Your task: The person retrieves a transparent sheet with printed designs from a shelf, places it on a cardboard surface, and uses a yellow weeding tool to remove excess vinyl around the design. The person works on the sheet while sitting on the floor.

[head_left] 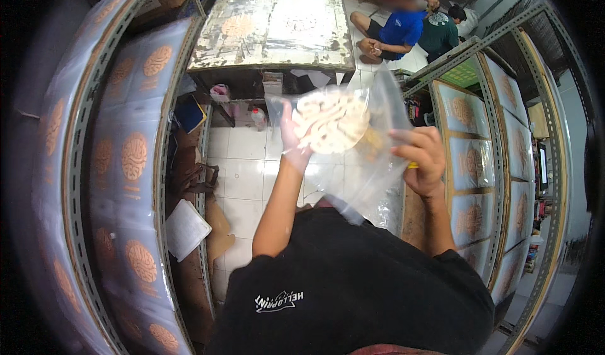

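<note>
"Plastic covers the left grip, yes?"

"Yes, a transparent bag. On or in it shows a round cream pattern; the left palm stands at its lower left. Most fingers are hidden, so I cannot tell if they clamp."

"And the right grip?"

"Its fingers are bent at the bag's right side, near something small and yellow. It is blurred; I cannot tell whether they pinch."

"Where is the bag?"

"Between the two grips, raised above the tiled floor."

"And around?"

"Printed sheets on the left rack, framed panels on the right. Beyond is a stained bench; to its right sits a person in blue."
</note>
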